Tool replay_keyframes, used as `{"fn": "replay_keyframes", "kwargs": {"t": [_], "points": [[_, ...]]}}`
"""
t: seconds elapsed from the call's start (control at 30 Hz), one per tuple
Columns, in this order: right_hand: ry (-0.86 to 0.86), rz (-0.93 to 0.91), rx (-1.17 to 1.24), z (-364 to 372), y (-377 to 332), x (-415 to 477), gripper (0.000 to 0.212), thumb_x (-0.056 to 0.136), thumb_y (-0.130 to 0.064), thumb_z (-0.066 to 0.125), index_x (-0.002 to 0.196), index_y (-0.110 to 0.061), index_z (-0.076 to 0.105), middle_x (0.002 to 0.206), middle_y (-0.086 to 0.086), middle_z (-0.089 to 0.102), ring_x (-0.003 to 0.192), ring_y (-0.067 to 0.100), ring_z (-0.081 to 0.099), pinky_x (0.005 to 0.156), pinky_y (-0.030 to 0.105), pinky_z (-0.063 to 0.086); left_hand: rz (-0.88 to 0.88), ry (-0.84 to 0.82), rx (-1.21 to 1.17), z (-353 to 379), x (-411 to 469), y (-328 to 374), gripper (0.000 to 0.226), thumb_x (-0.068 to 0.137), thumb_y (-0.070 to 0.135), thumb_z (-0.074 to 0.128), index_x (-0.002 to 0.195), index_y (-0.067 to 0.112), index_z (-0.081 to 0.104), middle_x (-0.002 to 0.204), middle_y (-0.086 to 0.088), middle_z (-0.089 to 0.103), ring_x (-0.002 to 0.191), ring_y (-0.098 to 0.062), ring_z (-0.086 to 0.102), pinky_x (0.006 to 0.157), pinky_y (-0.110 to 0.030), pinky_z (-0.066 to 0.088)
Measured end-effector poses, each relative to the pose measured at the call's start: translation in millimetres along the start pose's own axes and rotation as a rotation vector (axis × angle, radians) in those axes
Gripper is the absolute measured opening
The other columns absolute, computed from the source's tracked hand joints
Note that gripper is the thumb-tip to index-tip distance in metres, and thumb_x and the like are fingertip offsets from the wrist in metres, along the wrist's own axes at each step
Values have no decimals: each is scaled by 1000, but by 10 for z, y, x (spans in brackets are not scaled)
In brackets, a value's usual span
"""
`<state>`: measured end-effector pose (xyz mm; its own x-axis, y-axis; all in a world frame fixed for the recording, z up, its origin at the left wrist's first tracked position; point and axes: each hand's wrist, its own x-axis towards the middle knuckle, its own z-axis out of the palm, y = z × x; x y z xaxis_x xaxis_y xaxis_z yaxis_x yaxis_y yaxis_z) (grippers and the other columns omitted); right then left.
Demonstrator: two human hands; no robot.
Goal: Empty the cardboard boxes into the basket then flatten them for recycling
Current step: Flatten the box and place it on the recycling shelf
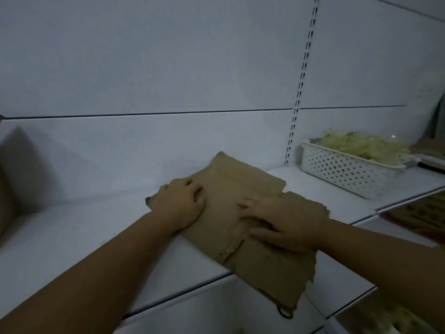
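Both hands lie on the flattened cardboard box, which rests on the white shelf. Its long axis runs from far left to near right, and its near end overhangs the shelf's front edge. The left hand presses the far-left corner, fingers loosely bent and gripping nothing. The right hand lies flat mid-sheet, fingers spread. The filled basket stands well apart, far right.

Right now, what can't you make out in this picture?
Head view only:
- Basket heap: yellowish, too blurred and dim to identify.
- Brown shape at left: cut off by the frame edge.
- Cardboard middle: covered by left hand and right hand.
- Lower-shelf goods: blurred, cut off at right.
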<state>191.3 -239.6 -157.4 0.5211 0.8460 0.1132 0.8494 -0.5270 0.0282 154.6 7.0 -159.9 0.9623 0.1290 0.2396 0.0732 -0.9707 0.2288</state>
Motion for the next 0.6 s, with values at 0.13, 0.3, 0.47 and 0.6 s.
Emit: {"fn": "replay_keyframes", "kwargs": {"t": [0.13,0.3,0.47,0.6], "points": [[44,294,-37,50,328,7,61,89,-65,25,139,-33,39,152,-8,32,138,11,27,114,38,13,-47,-124,21,176,40,25,46,95,47,32,134,24,42,148,-6,37,139,-33,24,112,-45,24],[139,983,20,221,473,-20,85,80,-74,31,148,-26,13,158,9,6,144,34,10,111,60,7,-103,-59,83,60,-141,-20,44,91,55,38,114,23,56,117,-5,55,108,-27,52,89,-38,43],[42,1272,244,146,375,-44,98,73,-82,28,149,-22,12,159,11,-1,144,37,-9,107,68,-7,-225,121,-259,-98,-212,-205,22,75,36,73,71,17,63,77,1,62,77,-21,58,69,-33,46],[106,1143,259,196,415,-127,86,80,-74,33,145,-18,28,155,9,24,143,33,12,113,58,-2,-298,109,-695,-158,-219,-251,40,73,20,78,110,12,63,97,-7,62,86,-25,59,69,-33,44]]}}
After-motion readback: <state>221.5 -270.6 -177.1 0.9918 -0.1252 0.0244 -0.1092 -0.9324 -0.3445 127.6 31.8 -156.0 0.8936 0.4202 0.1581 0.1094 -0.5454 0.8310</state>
